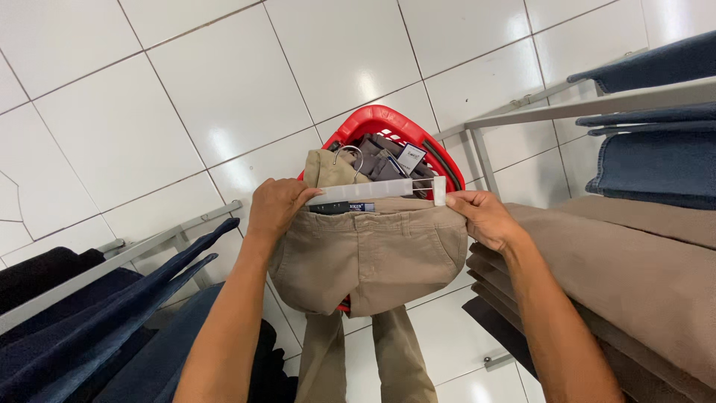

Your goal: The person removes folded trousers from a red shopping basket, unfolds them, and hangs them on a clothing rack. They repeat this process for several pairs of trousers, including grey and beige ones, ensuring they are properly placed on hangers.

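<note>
Between the two sets of fingertips: a clear plastic clip hanger point(371, 191), bar running crosswise, metal hook rising away from the fingers toward the basket. Left hand point(274, 209) closed on the hanger's left end, fingers curled over the top of the bar and the waistband. Right hand point(485, 218) pinched on the right end, by the white clip; thumb and fingers together on it. Hanging from the bar: khaki trousers point(369, 257), waistband up at the fingers, legs dropping down and toward the wearer; long axis runs from the waist at the bar to the cuffs, which are out of frame. Just beyond the fingers, under the hanger: red basket point(388, 127) on white tiled floor point(186, 97), holding more folded garments and hangers. Outside the right hand: stacked tan trousers point(634, 276) and blue denim point(656, 160) on rails. Outside the left hand: dark navy garments point(112, 328). Risk, as judged: waistband sits bunched on the bar; if either clip bites only part of the cloth, that side could slip and the trousers hang crooked or fall into the basket.
</note>
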